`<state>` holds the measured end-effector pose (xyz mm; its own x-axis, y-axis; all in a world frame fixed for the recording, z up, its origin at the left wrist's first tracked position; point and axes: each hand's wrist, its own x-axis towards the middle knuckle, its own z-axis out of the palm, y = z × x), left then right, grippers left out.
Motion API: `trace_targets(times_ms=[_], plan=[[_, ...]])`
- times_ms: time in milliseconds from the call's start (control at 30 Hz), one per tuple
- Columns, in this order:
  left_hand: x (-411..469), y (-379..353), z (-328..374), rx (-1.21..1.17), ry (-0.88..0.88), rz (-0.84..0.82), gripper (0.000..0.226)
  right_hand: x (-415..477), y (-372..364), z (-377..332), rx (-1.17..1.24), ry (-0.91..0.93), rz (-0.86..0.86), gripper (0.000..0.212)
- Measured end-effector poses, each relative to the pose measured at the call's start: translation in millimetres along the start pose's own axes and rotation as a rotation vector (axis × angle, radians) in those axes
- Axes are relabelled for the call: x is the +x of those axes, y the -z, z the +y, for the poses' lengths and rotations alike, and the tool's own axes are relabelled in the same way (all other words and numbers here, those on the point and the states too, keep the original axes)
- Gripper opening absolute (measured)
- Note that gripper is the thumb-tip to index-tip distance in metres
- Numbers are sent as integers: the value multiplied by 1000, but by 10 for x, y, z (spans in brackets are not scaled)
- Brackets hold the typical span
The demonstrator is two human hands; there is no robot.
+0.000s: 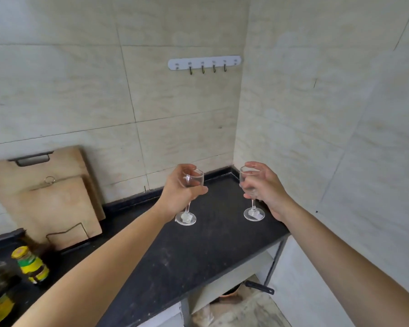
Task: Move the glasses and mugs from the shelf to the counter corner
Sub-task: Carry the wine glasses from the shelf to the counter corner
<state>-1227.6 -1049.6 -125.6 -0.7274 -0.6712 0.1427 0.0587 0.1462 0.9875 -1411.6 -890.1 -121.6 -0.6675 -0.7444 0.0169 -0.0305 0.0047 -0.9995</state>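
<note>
L hand [178,194] grips L glass [194,180] by its bowl; R hand [268,188] grips R glass [249,182] likewise. Both glasses upright, apart, over black counter [198,251] near wall corner.

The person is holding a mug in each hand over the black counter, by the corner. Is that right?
Not quite. The head view shows stemmed glasses, not mugs: the left hand grips the left glass and the right hand grips the right glass, over the black counter by the corner.

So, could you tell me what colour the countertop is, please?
The countertop is black; head view.
</note>
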Motion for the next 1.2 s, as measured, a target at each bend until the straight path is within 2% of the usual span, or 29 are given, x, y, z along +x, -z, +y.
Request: trace_targets(times_ms=[200, 433, 567, 833, 1033, 1200], plan=[[1314, -421, -648, 68, 109, -17, 57, 1480, 472, 540, 32, -61, -86, 55], [2796, -836, -1257, 226, 245, 123, 59, 3203, 901, 1026, 16, -215, -166, 65], [3397, -824, -1522, 297, 286, 208, 61, 3940, 979, 1228, -87, -221, -181, 55], [4345, -715, -2390, 410, 362, 221, 71, 4930, 958, 1950, -256, -184, -143, 53], [4884, -842, -3222, 408, 359, 203, 65, 5484, 886, 2693, -255, -211, 4, 61], [5176, -1032, -3702, 409, 325, 132, 59, 5737, 833, 3196, -305, -216, 14, 72]])
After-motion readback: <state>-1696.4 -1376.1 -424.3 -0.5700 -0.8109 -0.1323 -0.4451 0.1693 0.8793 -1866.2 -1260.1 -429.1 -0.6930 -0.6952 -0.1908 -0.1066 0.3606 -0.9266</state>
